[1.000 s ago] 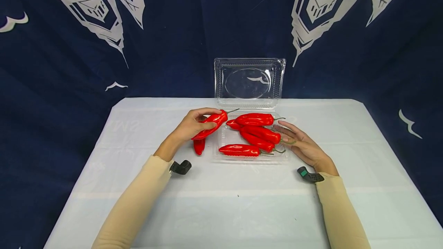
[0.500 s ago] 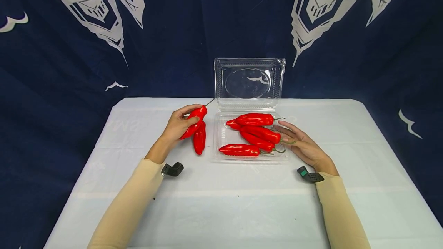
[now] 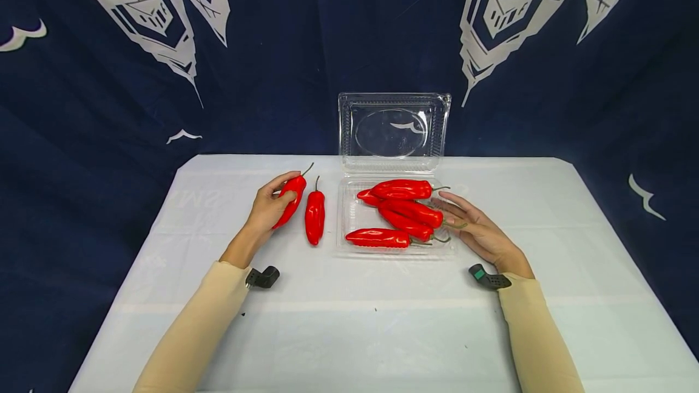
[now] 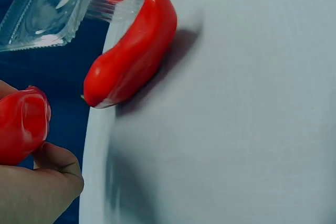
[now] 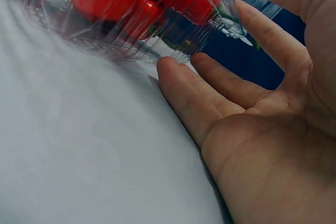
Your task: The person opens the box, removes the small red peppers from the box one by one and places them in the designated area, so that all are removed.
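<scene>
My left hand [image 3: 266, 208] grips a red chili pepper [image 3: 292, 199] between thumb and fingers, its stem pointing up and away. Just right of it, a second red chili pepper [image 3: 315, 218] lies on the table, stem toward the back; it also shows in the left wrist view. Several more red peppers [image 3: 403, 188] lie in a clear plastic clamshell box [image 3: 349, 214] whose lid [image 3: 394, 132] stands up at the back. At the box's right side is my right hand [image 3: 483, 232], fingers extended; the right wrist view has its fingertips [image 5: 169, 66] right by the ribbed wall.
The white table [image 3: 382, 332] carries the box near its far edge. A dark blue cloth [image 3: 327, 41] with white building and bird prints hangs behind. Black wrist devices [image 3: 264, 277] sit on both forearms.
My left hand has carried its pepper leftward, away from the box and past the pepper on the table, which is now uncovered. The right hand and the box have stayed put.
</scene>
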Tool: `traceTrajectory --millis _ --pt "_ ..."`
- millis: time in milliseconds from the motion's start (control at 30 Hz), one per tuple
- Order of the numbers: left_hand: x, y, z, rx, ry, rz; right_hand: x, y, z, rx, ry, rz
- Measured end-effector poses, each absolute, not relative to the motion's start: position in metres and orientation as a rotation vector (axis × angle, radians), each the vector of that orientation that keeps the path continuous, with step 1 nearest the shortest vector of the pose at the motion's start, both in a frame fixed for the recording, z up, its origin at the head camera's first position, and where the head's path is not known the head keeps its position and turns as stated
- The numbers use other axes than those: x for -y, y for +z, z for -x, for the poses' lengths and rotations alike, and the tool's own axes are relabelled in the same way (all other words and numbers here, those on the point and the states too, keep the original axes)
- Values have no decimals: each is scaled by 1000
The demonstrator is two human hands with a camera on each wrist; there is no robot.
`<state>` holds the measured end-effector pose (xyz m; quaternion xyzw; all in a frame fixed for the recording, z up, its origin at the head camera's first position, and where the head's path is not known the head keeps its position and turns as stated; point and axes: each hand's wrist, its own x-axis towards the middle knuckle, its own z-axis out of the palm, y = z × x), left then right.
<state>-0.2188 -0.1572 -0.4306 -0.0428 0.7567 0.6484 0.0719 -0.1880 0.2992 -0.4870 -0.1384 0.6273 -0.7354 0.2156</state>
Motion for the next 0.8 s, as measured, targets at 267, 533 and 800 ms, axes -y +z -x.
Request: traceTrajectory --millis 267,533,800 --pt "161 -444 218 -2311 1919 173 -300 -488 188 -1736 -2043 414" --pt "166 -455 213 -2399 1801 132 -300 -489 189 -1740 -2038 420" --pt "164 -460 211 -2450 1669 80 -299 -487 188 -1758 -2032 358"
